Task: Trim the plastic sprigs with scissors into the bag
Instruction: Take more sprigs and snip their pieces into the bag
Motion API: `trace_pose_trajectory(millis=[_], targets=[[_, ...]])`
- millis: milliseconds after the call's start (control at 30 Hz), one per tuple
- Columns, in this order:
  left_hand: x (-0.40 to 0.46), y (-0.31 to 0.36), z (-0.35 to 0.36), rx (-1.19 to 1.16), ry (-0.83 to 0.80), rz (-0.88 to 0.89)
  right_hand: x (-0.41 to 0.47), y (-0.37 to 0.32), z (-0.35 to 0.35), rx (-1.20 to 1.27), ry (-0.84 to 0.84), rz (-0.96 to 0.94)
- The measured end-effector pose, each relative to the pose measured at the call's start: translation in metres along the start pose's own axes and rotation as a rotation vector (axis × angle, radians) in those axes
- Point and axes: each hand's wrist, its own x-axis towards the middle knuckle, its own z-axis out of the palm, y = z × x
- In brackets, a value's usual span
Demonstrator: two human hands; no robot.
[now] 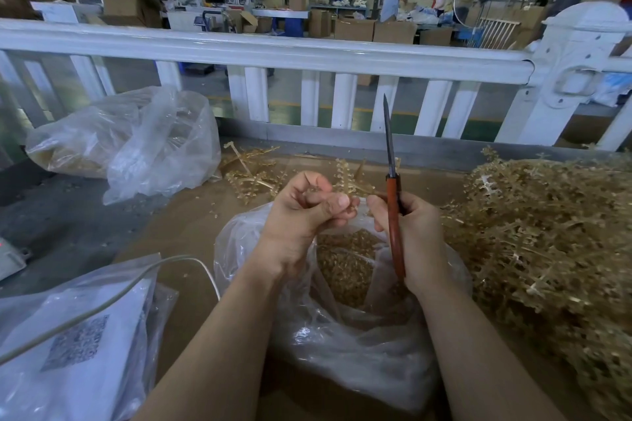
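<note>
Behind our cardboard-covered bench (191,215) runs a white railing (273,55), with a big heap of golden sprigs (547,232) at right. Near centre, the clear bag (342,328) holds trimmed bits. Above it our left hand (301,215) pinches a sprig (349,178) while our right hand (417,236) grips red-handled scissors (391,188), blades upright and closed.

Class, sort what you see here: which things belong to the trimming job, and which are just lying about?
Job: scissors in right hand; sprig in left hand; open bag; sprig pile.
Lying about: crumpled bag; cable; labelled packet.
</note>
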Motion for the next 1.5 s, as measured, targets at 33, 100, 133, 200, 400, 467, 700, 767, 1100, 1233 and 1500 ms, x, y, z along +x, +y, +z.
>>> trace_pose_trajectory(millis=[33, 100, 133, 200, 400, 467, 700, 767, 1100, 1233, 1500], targets=[[0.000, 0.000, 0.000, -0.005, -0.004, 0.010, 0.000, 0.000, 0.000, -0.006, -0.001, -0.007], [0.000, -0.001, 0.001, -0.017, 0.006, 0.026, -0.001, 0.000, 0.000, -0.024, -0.006, -0.030], [0.000, -0.001, 0.001, -0.018, 0.018, 0.035, -0.001, 0.000, 0.000, -0.030, -0.007, -0.042], [0.001, 0.000, 0.001, -0.018, 0.047, 0.058, -0.002, -0.002, 0.000, -0.034, -0.005, -0.062], [0.002, 0.002, 0.000, -0.023, 0.175, 0.130, -0.009, -0.005, 0.002, -0.144, -0.020, -0.215], [0.002, 0.002, 0.000, 0.010, 0.221, 0.152, -0.012, -0.005, 0.003, -0.216, -0.034, -0.285], [0.001, 0.004, 0.001, 0.113, 0.295, 0.170, -0.019, -0.006, 0.004, -0.416, 0.018, -0.666], [0.001, 0.003, 0.003, 0.156, 0.295, 0.089, -0.019, -0.006, 0.005, -0.446, 0.037, -0.656], [0.004, 0.007, -0.009, -0.211, 0.332, 0.071, -0.015, 0.001, 0.004, -0.462, 0.094, -0.554], [0.007, 0.012, -0.014, -0.160, 0.504, 0.365, -0.013, 0.005, 0.005, -0.493, 0.102, -0.511], [0.008, 0.007, -0.009, 0.093, 0.684, 0.629, -0.009, 0.009, 0.006, -0.511, 0.109, -0.446]])
